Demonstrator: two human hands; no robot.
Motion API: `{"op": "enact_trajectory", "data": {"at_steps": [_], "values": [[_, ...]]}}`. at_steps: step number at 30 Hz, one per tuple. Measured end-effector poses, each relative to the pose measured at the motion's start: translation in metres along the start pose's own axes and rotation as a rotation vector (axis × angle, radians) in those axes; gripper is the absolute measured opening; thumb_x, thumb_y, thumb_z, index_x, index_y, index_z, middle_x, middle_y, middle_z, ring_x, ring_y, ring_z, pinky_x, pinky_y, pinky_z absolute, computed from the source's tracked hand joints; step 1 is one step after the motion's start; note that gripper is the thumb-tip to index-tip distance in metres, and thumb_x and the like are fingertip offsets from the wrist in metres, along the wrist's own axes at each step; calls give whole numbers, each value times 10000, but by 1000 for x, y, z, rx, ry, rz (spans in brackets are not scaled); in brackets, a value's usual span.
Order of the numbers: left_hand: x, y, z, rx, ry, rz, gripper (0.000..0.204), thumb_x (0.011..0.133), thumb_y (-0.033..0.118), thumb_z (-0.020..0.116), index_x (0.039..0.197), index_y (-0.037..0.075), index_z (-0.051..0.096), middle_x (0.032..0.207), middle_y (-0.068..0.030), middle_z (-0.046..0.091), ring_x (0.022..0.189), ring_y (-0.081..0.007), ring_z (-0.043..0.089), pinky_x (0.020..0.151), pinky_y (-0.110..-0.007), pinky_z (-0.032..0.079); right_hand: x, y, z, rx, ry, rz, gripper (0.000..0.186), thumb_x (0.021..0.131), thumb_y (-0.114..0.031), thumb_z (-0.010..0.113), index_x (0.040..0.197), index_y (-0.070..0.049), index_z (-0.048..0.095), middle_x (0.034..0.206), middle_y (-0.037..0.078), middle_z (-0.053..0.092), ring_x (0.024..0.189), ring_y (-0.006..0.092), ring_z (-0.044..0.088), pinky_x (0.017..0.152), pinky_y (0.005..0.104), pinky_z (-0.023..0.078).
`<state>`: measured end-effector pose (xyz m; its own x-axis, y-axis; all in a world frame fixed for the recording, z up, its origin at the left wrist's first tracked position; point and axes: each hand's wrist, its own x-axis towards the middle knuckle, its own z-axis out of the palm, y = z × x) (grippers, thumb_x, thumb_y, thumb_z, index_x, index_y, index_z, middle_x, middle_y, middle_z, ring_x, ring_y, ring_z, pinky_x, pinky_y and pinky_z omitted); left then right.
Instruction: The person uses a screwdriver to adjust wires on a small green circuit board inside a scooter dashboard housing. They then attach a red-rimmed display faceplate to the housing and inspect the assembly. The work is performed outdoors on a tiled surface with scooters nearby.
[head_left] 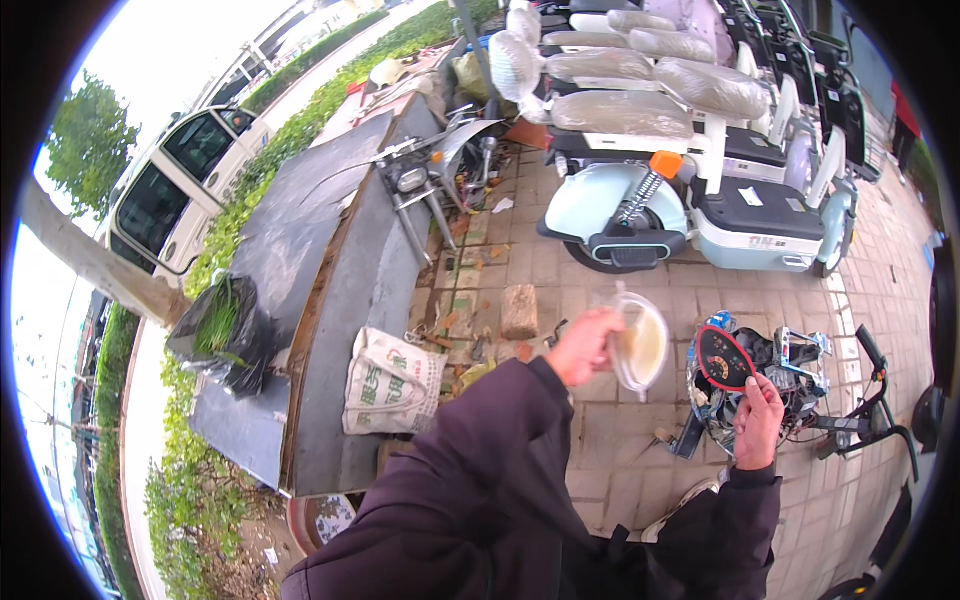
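Note:
My left hand [588, 347] is closed on a clear plastic cup [641, 345] with something pale yellow inside. The cup is slightly blurred, and I cannot tell whether its content is liquid. Between the thumb and fingers of my right hand [758, 420] is an oval instrument panel [724, 358], black-faced with a red rim and small markings. Beneath and beside the panel lies an open scooter front assembly [792, 372] with exposed wires and blue and white parts. The panel hides part of it. Black handlebars [868, 425] extend from its right side.
Light-blue scooters with plastic-wrapped seats [622, 114] stand in a row ahead. A brick [519, 312] lies on the paving. To the left are a printed cloth bag [394, 382], a grey sheet-covered platform [345, 350], a black bag of greens [222, 330] and a motorcycle front [412, 182].

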<state>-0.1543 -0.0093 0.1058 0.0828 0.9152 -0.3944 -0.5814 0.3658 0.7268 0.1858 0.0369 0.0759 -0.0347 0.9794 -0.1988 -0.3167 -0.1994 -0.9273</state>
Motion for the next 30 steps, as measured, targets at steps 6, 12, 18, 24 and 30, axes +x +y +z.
{"op": "enact_trajectory", "data": {"at_steps": [6,12,18,24,30], "values": [[65,-46,52,152,41,-97,58,908,129,617,955,94,617,619,60,481,410,-50,367,379,-247,266,3,-16,-12,-30,135,-42,179,1031,-144,649,1179,-47,677,718,-90,526,484,-2,355,415,200,233],[73,-69,52,68,-27,-76,85,967,168,608,999,97,573,679,29,536,430,-51,387,392,-227,240,6,5,-26,-74,206,-62,187,1007,-101,680,1155,14,683,758,-78,569,539,-14,388,468,193,260],[68,-64,61,54,-10,-51,213,1027,306,552,967,101,567,664,14,534,429,-61,358,401,-233,224,6,1,-7,-132,222,-148,173,1008,-106,687,1129,17,699,792,-81,590,579,-26,377,495,183,257],[67,-70,62,84,-6,-13,320,1071,382,522,945,90,560,629,25,517,435,-48,349,408,-231,217,4,1,-3,-181,215,-167,169,1009,-103,688,1125,18,709,794,-87,580,606,-25,370,516,187,254],[67,-72,65,160,-18,36,333,1086,387,516,936,93,559,630,38,526,444,-26,337,414,-221,205,-1,7,-7,-174,149,-136,157,1001,-95,695,1101,25,713,805,-87,580,636,-19,377,549,188,270]]}}
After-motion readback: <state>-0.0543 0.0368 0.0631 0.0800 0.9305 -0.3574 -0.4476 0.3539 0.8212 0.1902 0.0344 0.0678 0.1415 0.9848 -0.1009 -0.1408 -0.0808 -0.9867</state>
